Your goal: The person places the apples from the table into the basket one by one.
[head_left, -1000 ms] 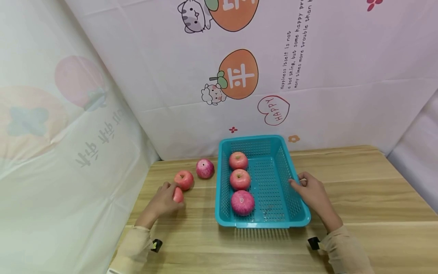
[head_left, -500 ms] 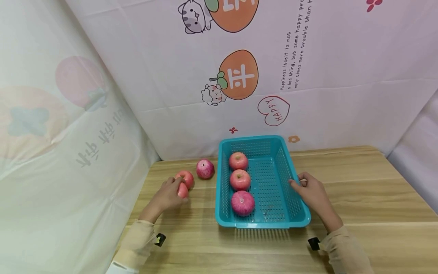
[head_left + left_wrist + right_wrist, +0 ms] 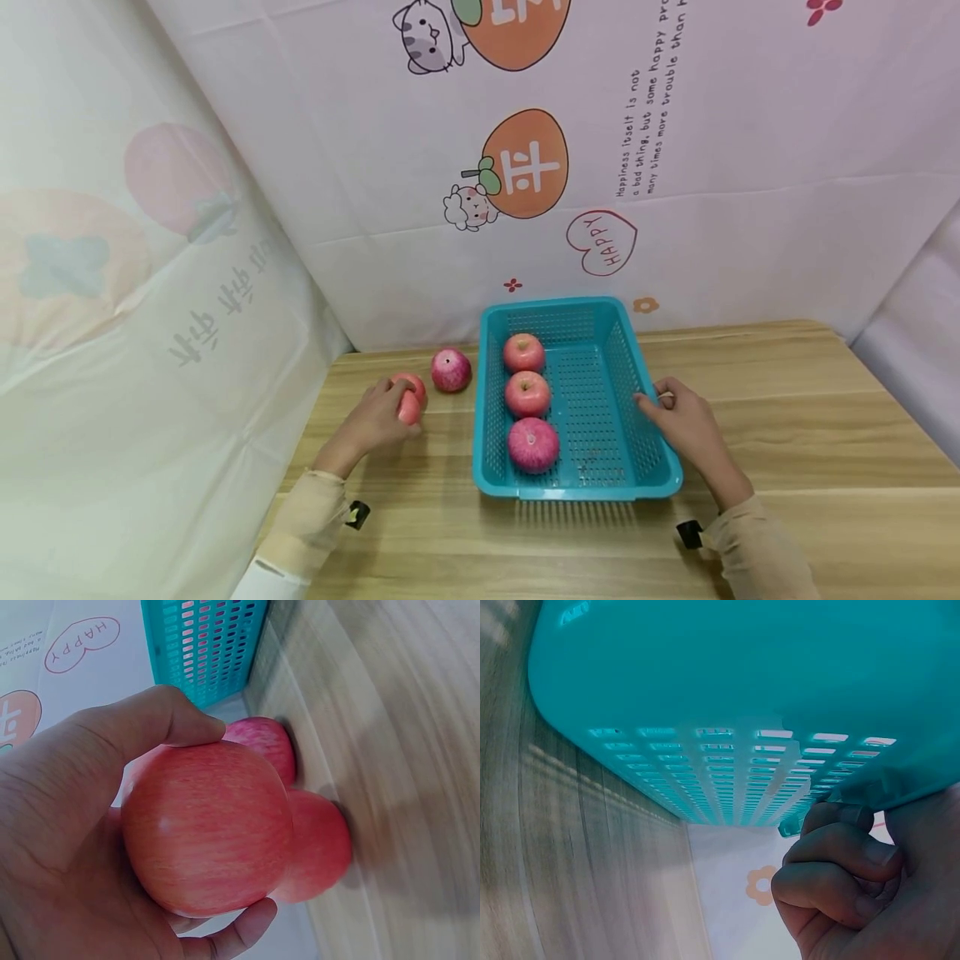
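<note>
My left hand grips a red apple just left of the teal basket. In the left wrist view the fingers and thumb of this hand curl round the held apple. A second apple lies right behind it, and a third apple lies further back beside the basket wall. Three apples sit in a row along the basket's left side. My right hand grips the basket's right rim, fingers curled on the edge.
The wooden table reaches to the right of the basket and in front of it. A printed cloth backdrop hangs close behind the basket and along the table's left edge.
My left hand has carried the apple a little to the right and back, up against the second apple. The right hand and the basket have stayed put.
</note>
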`<state>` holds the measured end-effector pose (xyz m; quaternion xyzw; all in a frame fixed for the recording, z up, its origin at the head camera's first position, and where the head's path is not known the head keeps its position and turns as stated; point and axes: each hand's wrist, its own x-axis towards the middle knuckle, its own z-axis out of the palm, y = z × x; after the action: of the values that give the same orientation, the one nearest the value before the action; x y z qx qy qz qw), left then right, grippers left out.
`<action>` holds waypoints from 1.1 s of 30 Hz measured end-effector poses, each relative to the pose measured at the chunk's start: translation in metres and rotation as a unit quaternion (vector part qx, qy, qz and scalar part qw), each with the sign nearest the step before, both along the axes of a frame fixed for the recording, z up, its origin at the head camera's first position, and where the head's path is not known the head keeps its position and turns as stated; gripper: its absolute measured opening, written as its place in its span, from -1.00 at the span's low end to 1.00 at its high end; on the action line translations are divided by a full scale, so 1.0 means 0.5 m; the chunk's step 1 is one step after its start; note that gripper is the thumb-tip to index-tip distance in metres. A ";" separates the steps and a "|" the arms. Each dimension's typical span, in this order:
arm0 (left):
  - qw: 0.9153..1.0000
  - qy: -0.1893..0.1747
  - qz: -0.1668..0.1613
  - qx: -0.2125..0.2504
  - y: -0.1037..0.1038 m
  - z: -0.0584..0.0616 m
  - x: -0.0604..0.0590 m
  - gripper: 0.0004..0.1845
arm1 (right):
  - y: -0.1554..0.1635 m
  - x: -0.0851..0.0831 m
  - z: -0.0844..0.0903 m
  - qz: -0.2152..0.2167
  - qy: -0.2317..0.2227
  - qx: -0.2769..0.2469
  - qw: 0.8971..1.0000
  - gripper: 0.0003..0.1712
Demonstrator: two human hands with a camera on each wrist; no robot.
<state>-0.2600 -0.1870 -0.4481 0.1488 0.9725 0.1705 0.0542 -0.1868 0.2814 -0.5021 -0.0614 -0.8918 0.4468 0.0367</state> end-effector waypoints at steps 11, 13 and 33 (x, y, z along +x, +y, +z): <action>1.000 -0.004 -0.006 -0.004 0.026 0.018 -0.013 -0.26 | 0.001 0.001 0.003 0.002 0.004 0.006 1.000 -0.51; 1.000 -0.007 -0.007 -0.004 0.031 0.021 -0.015 -0.22 | 0.001 0.000 0.002 0.002 0.004 0.005 1.000 -0.50; 1.000 -0.006 -0.022 -0.007 0.061 0.032 -0.028 -0.12 | 0.001 0.001 0.002 0.001 -0.002 -0.001 1.000 -0.50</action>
<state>-0.2742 -0.1566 -0.4320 0.1688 0.9698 0.1636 0.0652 -0.1861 0.2816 -0.5010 -0.0616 -0.8913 0.4480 0.0343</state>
